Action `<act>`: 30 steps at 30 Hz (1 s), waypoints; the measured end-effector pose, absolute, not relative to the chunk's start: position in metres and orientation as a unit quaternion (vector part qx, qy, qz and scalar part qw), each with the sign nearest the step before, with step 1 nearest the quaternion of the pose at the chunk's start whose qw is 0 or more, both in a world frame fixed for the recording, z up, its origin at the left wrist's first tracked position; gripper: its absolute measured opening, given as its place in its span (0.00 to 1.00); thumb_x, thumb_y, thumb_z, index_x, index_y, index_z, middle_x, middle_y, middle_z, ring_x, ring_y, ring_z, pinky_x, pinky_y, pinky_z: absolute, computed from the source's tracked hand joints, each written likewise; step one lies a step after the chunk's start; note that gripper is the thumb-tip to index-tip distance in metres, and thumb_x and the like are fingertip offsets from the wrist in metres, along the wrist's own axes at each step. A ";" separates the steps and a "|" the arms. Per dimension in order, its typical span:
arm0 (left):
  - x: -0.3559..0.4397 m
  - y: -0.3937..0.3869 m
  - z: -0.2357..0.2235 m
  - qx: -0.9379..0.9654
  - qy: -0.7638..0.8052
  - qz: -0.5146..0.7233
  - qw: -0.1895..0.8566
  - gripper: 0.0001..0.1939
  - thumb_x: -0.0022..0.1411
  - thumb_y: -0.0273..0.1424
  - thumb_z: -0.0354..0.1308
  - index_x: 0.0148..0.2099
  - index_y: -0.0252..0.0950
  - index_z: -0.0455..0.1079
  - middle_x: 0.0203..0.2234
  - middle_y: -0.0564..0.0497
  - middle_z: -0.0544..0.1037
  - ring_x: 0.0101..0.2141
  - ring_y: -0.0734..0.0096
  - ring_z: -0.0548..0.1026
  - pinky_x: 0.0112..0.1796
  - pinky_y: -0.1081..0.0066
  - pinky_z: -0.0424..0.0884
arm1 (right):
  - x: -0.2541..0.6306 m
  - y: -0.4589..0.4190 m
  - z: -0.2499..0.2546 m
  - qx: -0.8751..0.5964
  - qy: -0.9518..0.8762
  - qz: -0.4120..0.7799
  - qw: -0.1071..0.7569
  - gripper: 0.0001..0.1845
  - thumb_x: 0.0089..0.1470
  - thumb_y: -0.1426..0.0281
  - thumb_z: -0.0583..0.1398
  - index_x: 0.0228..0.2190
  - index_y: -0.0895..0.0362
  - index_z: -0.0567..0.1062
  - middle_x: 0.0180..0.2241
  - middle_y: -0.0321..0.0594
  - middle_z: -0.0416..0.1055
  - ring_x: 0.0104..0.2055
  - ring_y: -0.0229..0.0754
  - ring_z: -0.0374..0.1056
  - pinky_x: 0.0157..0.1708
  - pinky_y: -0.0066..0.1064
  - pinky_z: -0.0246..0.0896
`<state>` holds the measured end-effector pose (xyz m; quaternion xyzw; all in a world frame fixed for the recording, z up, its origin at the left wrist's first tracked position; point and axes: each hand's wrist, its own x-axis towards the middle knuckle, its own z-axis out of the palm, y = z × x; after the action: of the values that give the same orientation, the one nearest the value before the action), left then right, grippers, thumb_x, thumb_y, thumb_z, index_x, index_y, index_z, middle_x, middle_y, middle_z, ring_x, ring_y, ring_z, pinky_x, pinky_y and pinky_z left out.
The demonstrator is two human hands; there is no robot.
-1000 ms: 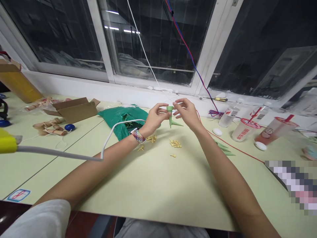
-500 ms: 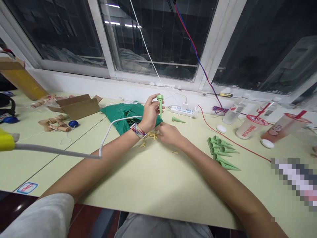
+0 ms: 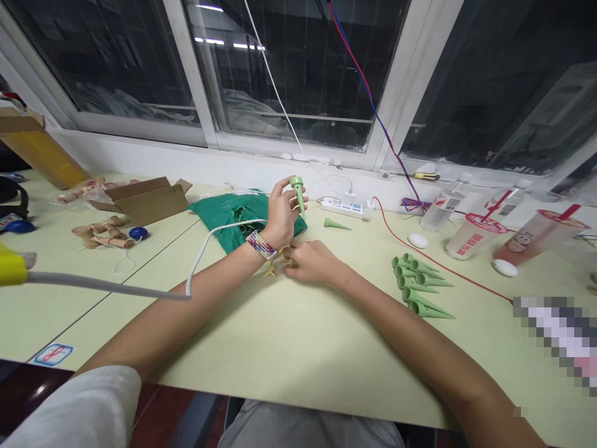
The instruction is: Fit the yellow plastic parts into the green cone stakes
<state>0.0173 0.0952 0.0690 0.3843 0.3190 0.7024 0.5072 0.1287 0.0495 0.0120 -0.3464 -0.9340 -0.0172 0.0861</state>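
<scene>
My left hand (image 3: 281,214) is raised above the table with its fingers closed around a green plastic watering spike (image 3: 298,196), its wide end up and its tip slanting down. Below it, my right hand (image 3: 311,261) reaches into a small pile of yellow plastic pieces (image 3: 270,271), fingers bent together; what they hold, if anything, is hidden. Behind my left wrist lies a torn green plastic bag (image 3: 219,214). A single green spike (image 3: 336,224) rests farther back on the table. Several more green spikes (image 3: 422,281) lie in a group to the right.
A white power strip (image 3: 345,208) sits by the wall, with a red cable running to the right. Drink cups (image 3: 473,236) and bottles (image 3: 441,210) stand at the back right. On the left are an open cardboard box (image 3: 147,202), wooden toys (image 3: 105,233) and a grey cable (image 3: 112,283).
My right hand has moved slightly left and down, over the yellow pieces. The spike in my left hand has tilted a little and shifted slightly left.
</scene>
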 end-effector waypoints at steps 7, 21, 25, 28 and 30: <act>0.020 0.095 0.068 0.407 0.326 0.699 0.490 0.28 0.55 0.27 0.63 0.58 0.41 0.66 0.34 0.53 0.80 0.31 0.69 0.79 0.31 0.72 0.70 | 0.133 0.061 0.009 -0.342 -0.928 0.103 0.106 0.13 0.59 0.75 0.59 0.46 0.56 0.77 0.43 0.46 0.80 0.40 0.47 0.74 0.36 0.34 0.64; 0.018 0.091 0.060 0.578 0.268 0.625 0.452 0.21 0.56 0.32 0.72 0.52 0.43 0.75 0.39 0.50 0.79 0.39 0.66 0.80 0.39 0.67 0.79 | 0.200 0.098 0.075 -0.306 -0.723 0.286 0.550 0.06 0.50 0.69 0.65 0.33 0.55 0.81 0.38 0.40 0.79 0.41 0.45 0.78 0.41 0.36 0.76; 0.019 0.086 0.061 0.582 0.255 0.621 0.458 0.22 0.56 0.34 0.74 0.52 0.42 0.75 0.38 0.50 0.80 0.41 0.63 0.82 0.42 0.64 0.80 | 0.195 0.094 0.078 -0.321 -0.723 0.235 0.565 0.05 0.51 0.69 0.65 0.33 0.54 0.80 0.32 0.36 0.79 0.36 0.42 0.76 0.39 0.35 0.75; 0.018 0.086 0.063 0.577 0.253 0.629 0.455 0.23 0.55 0.34 0.75 0.52 0.41 0.76 0.38 0.50 0.80 0.41 0.63 0.82 0.42 0.64 0.81 | 0.192 0.095 0.077 -0.310 -0.706 0.256 0.583 0.08 0.50 0.68 0.67 0.34 0.53 0.77 0.28 0.33 0.76 0.32 0.40 0.74 0.34 0.33 0.71; 0.017 0.087 0.063 0.572 0.258 0.632 0.455 0.25 0.54 0.34 0.76 0.53 0.41 0.76 0.36 0.51 0.79 0.39 0.64 0.83 0.41 0.64 0.81 | 0.192 0.096 0.077 -0.289 -0.698 0.275 0.595 0.08 0.50 0.67 0.68 0.33 0.54 0.75 0.26 0.32 0.74 0.30 0.39 0.73 0.33 0.32 0.69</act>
<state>0.0167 0.0870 0.0634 0.5718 0.2579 0.6318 0.4554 0.1924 0.0961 0.0770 -0.2892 -0.6979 0.2751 0.5946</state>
